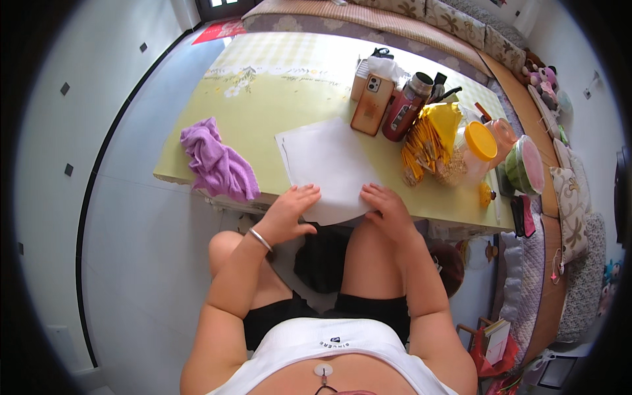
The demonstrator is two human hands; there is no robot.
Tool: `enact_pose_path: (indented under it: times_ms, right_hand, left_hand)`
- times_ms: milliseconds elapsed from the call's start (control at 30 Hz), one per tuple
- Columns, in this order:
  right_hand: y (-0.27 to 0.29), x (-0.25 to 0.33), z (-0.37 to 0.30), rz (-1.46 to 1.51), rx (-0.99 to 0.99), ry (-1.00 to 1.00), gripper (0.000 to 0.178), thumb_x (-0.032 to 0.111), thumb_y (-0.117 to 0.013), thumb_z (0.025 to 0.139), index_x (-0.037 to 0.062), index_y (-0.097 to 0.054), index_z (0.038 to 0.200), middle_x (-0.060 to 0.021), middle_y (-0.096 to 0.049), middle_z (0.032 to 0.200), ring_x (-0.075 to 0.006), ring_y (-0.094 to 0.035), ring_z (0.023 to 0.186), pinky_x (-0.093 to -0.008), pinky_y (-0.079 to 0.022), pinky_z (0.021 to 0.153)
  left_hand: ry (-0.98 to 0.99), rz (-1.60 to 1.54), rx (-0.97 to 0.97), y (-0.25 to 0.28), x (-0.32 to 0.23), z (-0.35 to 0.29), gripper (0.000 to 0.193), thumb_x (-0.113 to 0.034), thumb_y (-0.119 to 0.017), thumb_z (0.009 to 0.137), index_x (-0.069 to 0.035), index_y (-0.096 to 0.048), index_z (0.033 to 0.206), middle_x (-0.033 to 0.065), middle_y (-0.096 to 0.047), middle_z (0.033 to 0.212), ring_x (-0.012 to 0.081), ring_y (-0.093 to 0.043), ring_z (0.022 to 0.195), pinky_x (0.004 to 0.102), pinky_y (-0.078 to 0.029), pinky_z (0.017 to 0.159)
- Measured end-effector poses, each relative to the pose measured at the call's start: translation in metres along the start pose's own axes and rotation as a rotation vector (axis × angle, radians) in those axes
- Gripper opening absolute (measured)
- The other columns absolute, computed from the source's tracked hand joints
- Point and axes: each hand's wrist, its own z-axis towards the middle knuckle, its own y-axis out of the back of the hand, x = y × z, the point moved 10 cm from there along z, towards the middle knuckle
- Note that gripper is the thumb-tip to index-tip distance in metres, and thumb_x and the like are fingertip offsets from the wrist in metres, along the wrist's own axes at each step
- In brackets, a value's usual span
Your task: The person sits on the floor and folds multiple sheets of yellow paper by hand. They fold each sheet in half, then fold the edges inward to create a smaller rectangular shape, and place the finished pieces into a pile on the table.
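Note:
White sheets of paper (329, 155) lie on the yellow-green tablecloth in front of me, their near corner reaching past the table's front edge. A second sheet's edge peeks out at the left side. My left hand (291, 210), with a silver bangle at the wrist, rests at the left near edge of the paper, fingers stretched out and thumb apart. On the other side, my right hand (387, 209) touches the right near edge with fingers extended. Neither hand grips anything that I can see.
A crumpled purple towel (220, 161) lies at the table's left. Toward the back right stand a phone (372, 105), a dark red bottle (407, 108), yellow packets (434, 135), a yellow-lidded jar (479, 148) and a cut watermelon (525, 166). A long cushioned sofa (454, 33) runs behind.

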Motion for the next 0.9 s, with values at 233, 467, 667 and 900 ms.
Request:
enact_pose_path:
  times_ms: [233,467,667,900]
  right_hand:
    - [0.011,-0.004,0.009,0.195,0.043,0.028,0.050,0.002,-0.076,0.077,0.0042,-0.066,0.126,-0.0137,-0.062,0.137,-0.0324,-0.052,0.135,-0.0427,-0.041,0.111]
    - [0.014,-0.005,0.009,0.226,0.042,0.041,0.053,0.013,-0.080,0.078,0.0031,-0.065,0.129,-0.0135,-0.062,0.138,-0.0319,-0.051,0.136,-0.0422,-0.039,0.113]
    - [0.019,0.000,0.014,0.223,-0.050,0.020,0.057,0.014,-0.081,0.078,0.0035,-0.064,0.131,-0.0133,-0.061,0.139,-0.0302,-0.053,0.133,-0.0397,-0.039,0.112]
    - [0.009,-0.072,0.047,0.364,-0.168,-0.270,0.021,0.016,-0.075,0.084,0.0031,-0.073,0.101,-0.0103,-0.069,0.107,-0.0250,-0.064,0.097,-0.0358,-0.049,0.084]
  left_hand:
    - [-0.121,0.347,-0.045,-0.003,-0.008,0.007,0.076,-0.002,-0.079,0.067,-0.003,-0.054,0.138,0.0160,-0.052,0.147,0.0333,-0.046,0.140,0.0421,-0.038,0.116]
    - [0.007,-0.248,-0.057,0.012,0.023,0.002,0.042,0.006,-0.072,0.072,-0.004,-0.072,0.114,0.0151,-0.062,0.136,0.0298,-0.052,0.135,0.0372,-0.045,0.110]
    - [0.159,-0.476,-0.342,0.019,0.053,0.001,0.017,0.002,-0.070,0.085,0.001,-0.072,0.102,0.0146,-0.074,0.106,0.0246,-0.069,0.103,0.0324,-0.054,0.088]
    - [0.381,-0.445,-0.643,0.029,0.079,0.007,0.014,-0.011,-0.069,0.091,0.002,-0.070,0.095,0.0109,-0.068,0.075,0.0212,-0.062,0.066,0.0330,-0.048,0.064]
